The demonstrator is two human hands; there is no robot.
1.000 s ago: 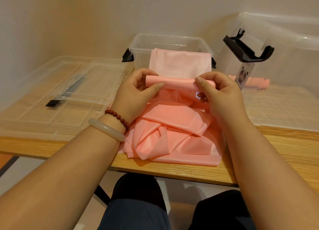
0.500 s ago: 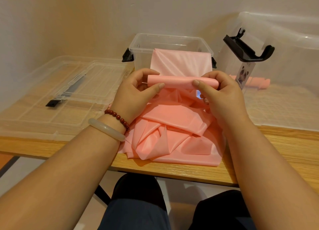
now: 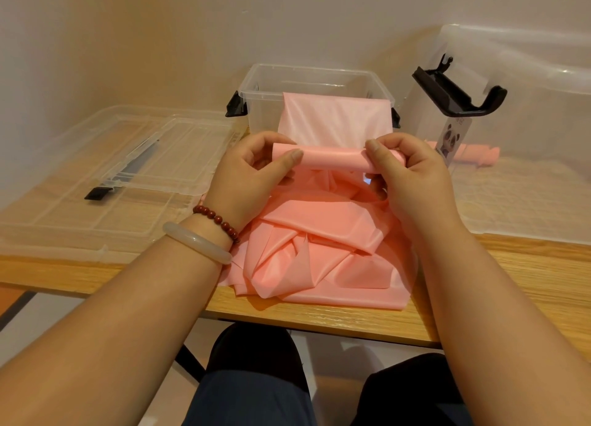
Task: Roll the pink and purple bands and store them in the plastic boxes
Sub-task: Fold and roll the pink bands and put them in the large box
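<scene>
Both hands grip a half-rolled pink band (image 3: 332,158).
L hand (image 3: 252,176) thumb & fingers (image 3: 287,160) pinch the roll's left end, R hand (image 3: 412,176) curls round the right end, just in front of the small clear box (image 3: 307,73); a flat stretch hangs over its front rim, rest heaped on the table (image 3: 527,281). Big clear box (image 3: 527,57) at R holds another pink roll (image 3: 476,155); panda label (image 3: 452,139) text too small to read.

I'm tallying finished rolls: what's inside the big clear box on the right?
In the big clear box, one rolled pink band lies on the floor. The panda label covers its left end; deeper inside is hazy.
</scene>
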